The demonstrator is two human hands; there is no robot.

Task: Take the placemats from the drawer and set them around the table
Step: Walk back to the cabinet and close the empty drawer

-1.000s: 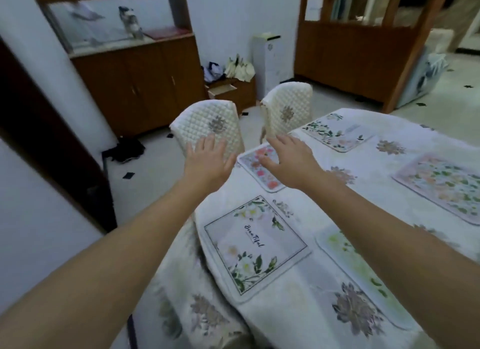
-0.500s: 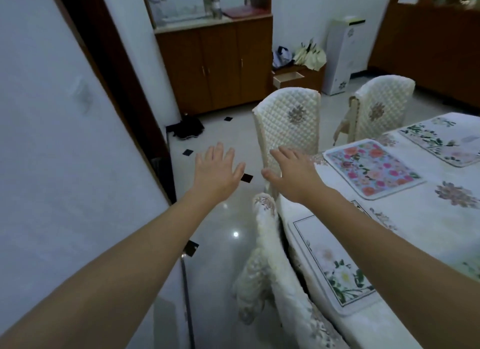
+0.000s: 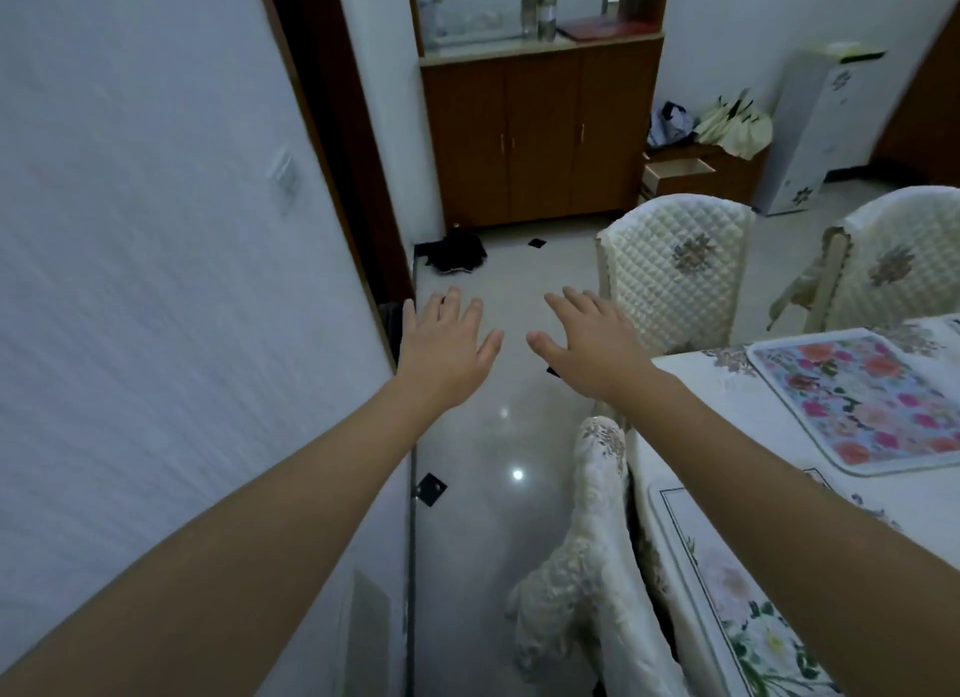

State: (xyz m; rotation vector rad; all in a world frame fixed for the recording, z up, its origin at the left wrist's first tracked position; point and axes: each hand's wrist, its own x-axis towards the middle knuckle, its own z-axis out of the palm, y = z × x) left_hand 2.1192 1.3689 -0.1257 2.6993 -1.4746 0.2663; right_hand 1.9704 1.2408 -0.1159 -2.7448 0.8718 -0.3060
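My left hand point(image 3: 447, 348) and my right hand point(image 3: 587, 343) are stretched out in front of me over the floor, fingers straight, holding nothing. The table point(image 3: 691, 436) with its white floral cloth stands at the right. On it lies a placemat with pink and red flowers point(image 3: 862, 400), and a white placemat with green leaves point(image 3: 727, 592) lies nearer, partly hidden by my right forearm. An open drawer point(image 3: 675, 171) shows at the back, beside the wooden cabinet.
A white wall point(image 3: 156, 281) and a dark door frame point(image 3: 332, 140) close off the left. Two quilted chairs point(image 3: 675, 275) point(image 3: 893, 265) stand at the table's far side, a draped chair point(image 3: 587, 566) nearer. A brown cabinet point(image 3: 540, 135), a white appliance point(image 3: 821, 125) and dark cloth point(image 3: 457, 252) on the tiled floor lie ahead.
My view has swung left, away from the table toward the floor and the cabinet. Both hands left the placemats and now hover over the floor, still flat and holding nothing.
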